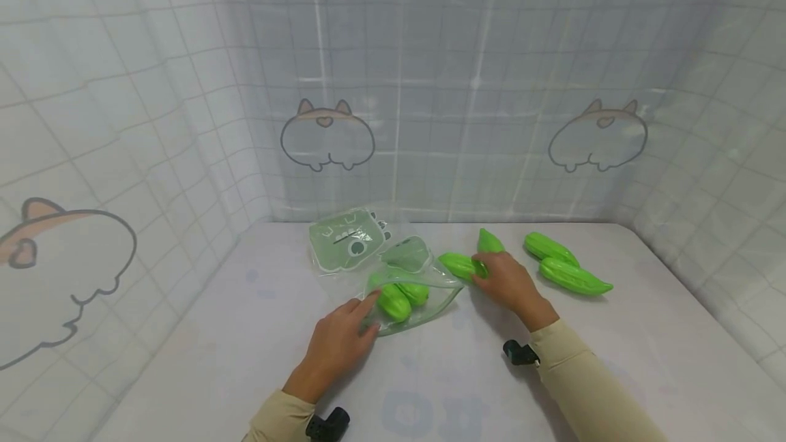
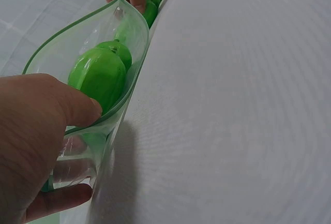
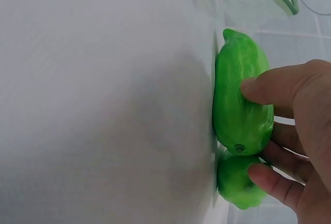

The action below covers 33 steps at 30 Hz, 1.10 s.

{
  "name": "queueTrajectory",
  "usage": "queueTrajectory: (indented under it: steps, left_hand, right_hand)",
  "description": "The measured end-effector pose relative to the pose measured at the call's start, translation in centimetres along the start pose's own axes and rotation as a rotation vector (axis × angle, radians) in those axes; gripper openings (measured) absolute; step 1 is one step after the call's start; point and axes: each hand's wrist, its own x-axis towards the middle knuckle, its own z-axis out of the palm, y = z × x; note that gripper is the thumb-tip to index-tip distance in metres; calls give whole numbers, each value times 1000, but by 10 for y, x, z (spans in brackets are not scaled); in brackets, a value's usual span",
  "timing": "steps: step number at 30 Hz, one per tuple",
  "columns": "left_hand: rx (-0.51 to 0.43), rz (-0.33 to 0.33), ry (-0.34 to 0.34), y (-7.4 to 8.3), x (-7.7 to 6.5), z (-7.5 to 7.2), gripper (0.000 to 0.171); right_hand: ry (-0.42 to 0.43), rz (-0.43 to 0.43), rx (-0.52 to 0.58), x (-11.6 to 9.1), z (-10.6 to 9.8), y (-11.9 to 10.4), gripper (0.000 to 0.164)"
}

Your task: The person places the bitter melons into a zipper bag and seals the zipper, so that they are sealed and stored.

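Gourd (image 3: 235, 115) toward the worktop's (image 1: 245, 312) far edge looks light, stiff, slick, best taken mid-body, where my right hand (image 1: 505, 283) pinches, my left hand (image 1: 340, 340) pinching the limp bag (image 1: 439, 300).

No text, label, brand or number can be read in any view. The pale marks (image 1: 407, 415) on the tabletop (image 1: 233, 346), low in the head view, are too faint to decipher.
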Motion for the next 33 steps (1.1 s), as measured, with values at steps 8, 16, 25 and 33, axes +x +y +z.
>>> queueTrajectory:
  steps: [8, 16, 25, 33]
  left_hand:
    - [3, 6, 3, 1, 2, -1, 57]
    - [-4, -14, -16, -1, 1, 0, 57]
    - [-18, -4, 2, -2, 1, 0, 59]
    - [-21, -16, -12, 0, -1, 0, 57]
  right_hand:
    - [35, -9, -6, -5, -1, 0, 39]
    - [136, 4, 19, -21, -4, -1, 43]
    - [184, 105, 276, -45, -15, -1, 43]
    - [207, 178, 431, -62, -12, -3, 46]
